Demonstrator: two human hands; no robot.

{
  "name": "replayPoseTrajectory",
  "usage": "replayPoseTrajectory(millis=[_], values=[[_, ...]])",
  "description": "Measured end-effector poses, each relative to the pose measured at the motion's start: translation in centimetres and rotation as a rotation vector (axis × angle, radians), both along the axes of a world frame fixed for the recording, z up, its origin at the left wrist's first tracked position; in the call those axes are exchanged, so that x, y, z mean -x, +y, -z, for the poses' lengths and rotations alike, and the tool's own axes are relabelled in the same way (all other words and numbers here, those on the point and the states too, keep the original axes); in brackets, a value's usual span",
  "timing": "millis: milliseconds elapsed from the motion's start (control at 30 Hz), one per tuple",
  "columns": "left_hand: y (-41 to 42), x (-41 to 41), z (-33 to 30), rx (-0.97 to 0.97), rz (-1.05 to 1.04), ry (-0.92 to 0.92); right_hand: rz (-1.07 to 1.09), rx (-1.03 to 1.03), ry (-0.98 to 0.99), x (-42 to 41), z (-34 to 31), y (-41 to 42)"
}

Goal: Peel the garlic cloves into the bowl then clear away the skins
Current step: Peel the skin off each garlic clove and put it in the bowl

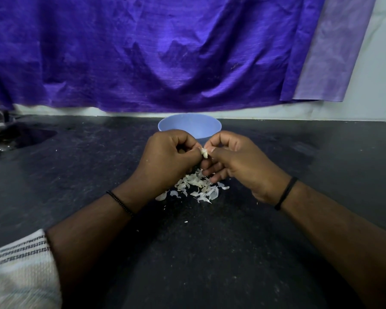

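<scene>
Peeling stage, seen from the head camera. A single garlic clove (204,153) is held above the dark bench (210,253), pinched between the two hands just in front of the blue bowl (189,126). The left hand (165,161) has its grip curled round the clove from 9 o'clock; the right hand (239,161) pinches it, or its skin, from 3 o'clock with thumb and forefinger, the lower fingers loosely curled beneath. Whether the clove is already bare cannot be told at this size. Directly below the hands, at 6 o'clock of the bowl and apart from it, lies a pile of garlic skins (196,188), with a few stray flakes (186,222) nearer the viewer. The bowl's contents are hidden by the hands and its near wall. A purple cloth (143,52) hangs behind the bowl at 12 o'clock.

Judged step: the skin is being stripped from this clove, so clearing has not begun. The next move calls for the last skin to be pulled free and let fall on the pile, then a short carry towards 12 o'clock to drop the clove over the bowl's rim. The papery flakes are light and likely to scatter when gathered.
</scene>
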State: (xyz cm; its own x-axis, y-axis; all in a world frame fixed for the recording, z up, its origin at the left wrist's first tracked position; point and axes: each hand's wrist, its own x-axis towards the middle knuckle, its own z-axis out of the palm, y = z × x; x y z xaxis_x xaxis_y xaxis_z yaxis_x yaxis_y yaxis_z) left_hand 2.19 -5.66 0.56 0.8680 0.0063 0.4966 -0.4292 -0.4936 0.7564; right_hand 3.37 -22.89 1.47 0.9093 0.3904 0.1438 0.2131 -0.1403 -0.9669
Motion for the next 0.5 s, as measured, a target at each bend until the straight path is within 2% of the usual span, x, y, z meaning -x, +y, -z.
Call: replayPoseTrajectory(millis=[500], values=[[0.13,-0.13,-0.17,0.021,0.045,0.072,0.04,-0.006,-0.133,-0.61,0.57,-0.03]])
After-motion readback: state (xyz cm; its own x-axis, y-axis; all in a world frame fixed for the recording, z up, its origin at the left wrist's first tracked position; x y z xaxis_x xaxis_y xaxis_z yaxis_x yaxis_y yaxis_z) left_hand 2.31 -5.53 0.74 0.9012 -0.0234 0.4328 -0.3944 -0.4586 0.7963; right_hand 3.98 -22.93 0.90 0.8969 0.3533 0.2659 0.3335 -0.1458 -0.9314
